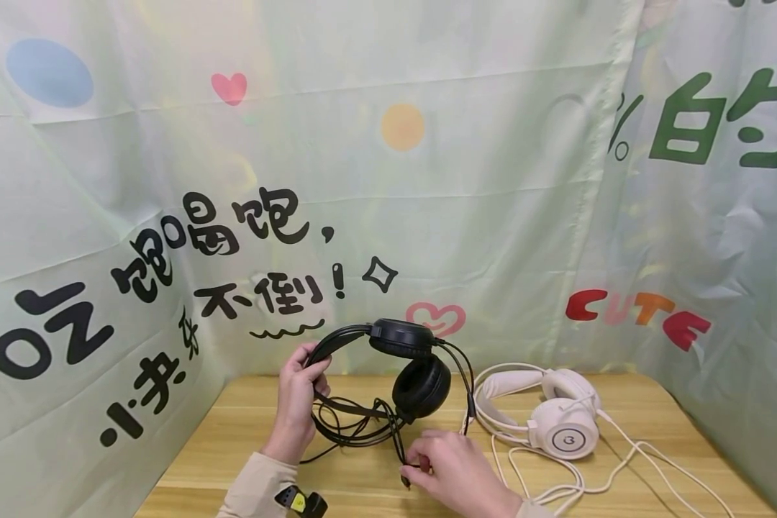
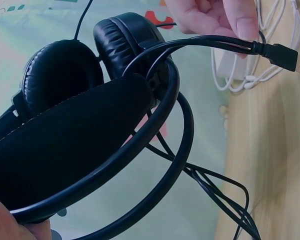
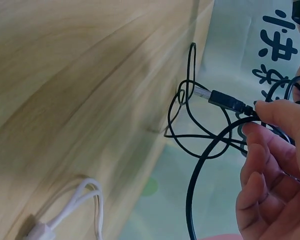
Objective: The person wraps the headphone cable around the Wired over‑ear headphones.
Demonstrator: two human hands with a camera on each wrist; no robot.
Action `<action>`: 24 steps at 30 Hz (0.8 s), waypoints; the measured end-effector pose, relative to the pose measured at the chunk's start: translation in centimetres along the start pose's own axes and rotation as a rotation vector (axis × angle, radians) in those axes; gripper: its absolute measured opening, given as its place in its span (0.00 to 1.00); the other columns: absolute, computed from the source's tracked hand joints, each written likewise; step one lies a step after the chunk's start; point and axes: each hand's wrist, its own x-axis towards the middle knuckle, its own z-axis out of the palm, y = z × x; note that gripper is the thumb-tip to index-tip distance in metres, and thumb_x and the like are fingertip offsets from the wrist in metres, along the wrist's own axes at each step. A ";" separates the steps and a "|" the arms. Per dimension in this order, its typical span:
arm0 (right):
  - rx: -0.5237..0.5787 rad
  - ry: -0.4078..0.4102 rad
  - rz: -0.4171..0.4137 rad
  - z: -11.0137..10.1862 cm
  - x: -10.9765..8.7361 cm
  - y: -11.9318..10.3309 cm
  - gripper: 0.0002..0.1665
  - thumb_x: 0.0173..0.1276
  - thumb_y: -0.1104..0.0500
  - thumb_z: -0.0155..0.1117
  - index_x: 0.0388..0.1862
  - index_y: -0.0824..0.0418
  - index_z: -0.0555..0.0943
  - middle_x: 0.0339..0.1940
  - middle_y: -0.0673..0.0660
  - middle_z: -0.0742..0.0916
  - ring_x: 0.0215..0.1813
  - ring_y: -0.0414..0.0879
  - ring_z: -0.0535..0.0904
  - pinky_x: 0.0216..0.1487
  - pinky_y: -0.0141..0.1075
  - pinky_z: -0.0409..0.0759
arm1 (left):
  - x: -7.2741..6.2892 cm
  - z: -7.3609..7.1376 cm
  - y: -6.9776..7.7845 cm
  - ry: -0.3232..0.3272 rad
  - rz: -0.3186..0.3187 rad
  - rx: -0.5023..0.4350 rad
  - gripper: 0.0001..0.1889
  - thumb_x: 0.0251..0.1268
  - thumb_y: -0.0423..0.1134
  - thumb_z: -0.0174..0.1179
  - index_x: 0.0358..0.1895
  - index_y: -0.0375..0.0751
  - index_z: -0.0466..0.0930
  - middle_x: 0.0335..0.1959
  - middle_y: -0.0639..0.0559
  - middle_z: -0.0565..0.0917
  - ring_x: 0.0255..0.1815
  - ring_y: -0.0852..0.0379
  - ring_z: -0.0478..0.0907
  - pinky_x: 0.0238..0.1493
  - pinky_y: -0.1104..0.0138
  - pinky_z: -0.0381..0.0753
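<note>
My left hand (image 1: 296, 403) grips the headband of a pair of black headphones (image 1: 422, 387), raised over the wooden table. The ear cups point away to the right, one above the other, and in the left wrist view their padded sides show. At the front, my right hand (image 1: 456, 466) pinches the headphones' black cable between thumb and fingertips, just behind its USB plug (image 3: 226, 102). The plug's metal end sticks out bare past the thumb. Loose loops of the thin black cable (image 3: 171, 125) hang below the headband.
White headphones (image 1: 565, 437) lie on the right side of the table (image 1: 233, 439), beside my right hand. Their white cable (image 1: 611, 483) spreads in loops toward the front right edge. Printed cloth (image 1: 492, 237) hangs close behind the table and at both sides.
</note>
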 end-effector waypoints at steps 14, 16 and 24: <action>0.021 0.044 -0.001 -0.2 0.0 -0.1 0.10 0.69 0.53 0.77 0.28 0.48 0.85 0.24 0.36 0.76 0.25 0.25 0.65 0.26 0.24 0.66 | 0.0 0.0 -0.5 0.007 0.002 0.011 0.06 0.73 0.28 0.58 0.48 0.39 0.78 0.36 0.55 0.74 0.22 0.63 0.66 0.28 0.71 0.73; 0.034 0.044 0.010 -0.5 0.1 -0.2 0.08 0.70 0.54 0.76 0.30 0.48 0.86 0.25 0.37 0.77 0.26 0.25 0.66 0.26 0.24 0.68 | 0.0 0.0 -0.6 0.007 -0.004 0.016 0.07 0.73 0.28 0.58 0.49 0.38 0.79 0.36 0.55 0.75 0.22 0.63 0.66 0.28 0.71 0.73; 0.042 0.092 0.020 -1.0 -0.1 -0.6 0.08 0.70 0.55 0.75 0.30 0.46 0.85 0.27 0.36 0.80 0.28 0.24 0.68 0.27 0.23 0.69 | -0.2 0.1 -1.0 0.003 -0.014 0.038 0.07 0.74 0.29 0.60 0.49 0.39 0.77 0.37 0.57 0.75 0.22 0.63 0.67 0.29 0.71 0.74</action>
